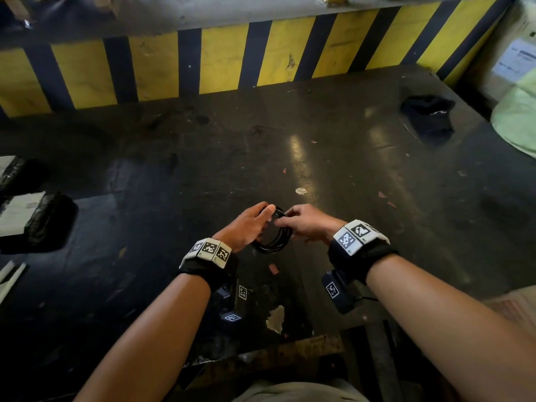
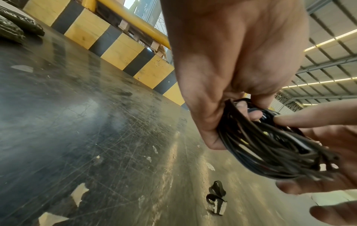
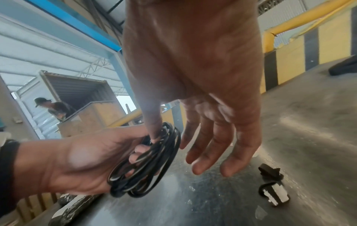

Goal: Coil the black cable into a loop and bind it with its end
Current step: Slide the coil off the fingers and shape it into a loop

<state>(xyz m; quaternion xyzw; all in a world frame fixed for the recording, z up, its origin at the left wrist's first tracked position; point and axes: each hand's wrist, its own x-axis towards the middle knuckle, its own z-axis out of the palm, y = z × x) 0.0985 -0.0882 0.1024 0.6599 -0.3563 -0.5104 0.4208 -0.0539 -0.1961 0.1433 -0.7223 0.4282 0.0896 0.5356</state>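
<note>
Table (image 1: 348, 158) lies below; above its near middle the left hand (image 1: 246, 227) has its grip closed round the black cable (image 1: 278, 242), wound into several turns. Beside it the right hand (image 1: 307, 224), fingers straight, touches the loop's far rim. Coiling looks done; binding seems left, and no free end shows. Loop stands roughly on edge, long axis near-to-far.

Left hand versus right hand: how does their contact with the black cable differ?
The left hand grips the black cable, fingers curled through its loops; the right hand only touches it with one straight digit. The left hand is closed; the right hand's other fingers hang spread. Both touch the coil.
</note>
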